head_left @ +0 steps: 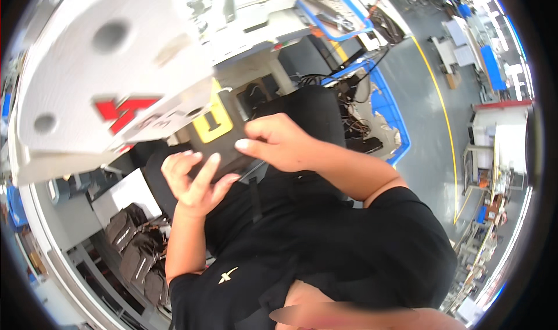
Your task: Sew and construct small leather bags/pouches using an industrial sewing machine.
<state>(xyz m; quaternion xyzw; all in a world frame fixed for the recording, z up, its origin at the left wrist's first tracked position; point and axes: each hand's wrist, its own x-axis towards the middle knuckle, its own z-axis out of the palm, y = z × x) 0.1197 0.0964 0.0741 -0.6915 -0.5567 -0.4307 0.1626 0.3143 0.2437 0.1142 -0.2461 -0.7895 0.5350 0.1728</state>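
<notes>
A flat dark grey-brown piece (218, 158), apparently fabric, lies between my hands over my lap. On its far part is a yellow rectangular plate (213, 122) with a dark mark. My left hand (195, 182) has its fingers and thumb spread, fingertips at the near left of the dark piece. From the right, my right hand (282, 141) grips the piece's right edge between thumb and curled fingers. Close above them looms a large white machine head (110, 68) with a red emblem, hiding part of the area beyond the plate.
A blue crate (395, 126) with dark pieces and cables stands on the floor to the right. Atop the white table is a blue tray (334, 36) of tools. Dark brown bundles (139, 251) pile up at lower left. A yellow line (444, 106) crosses the grey floor.
</notes>
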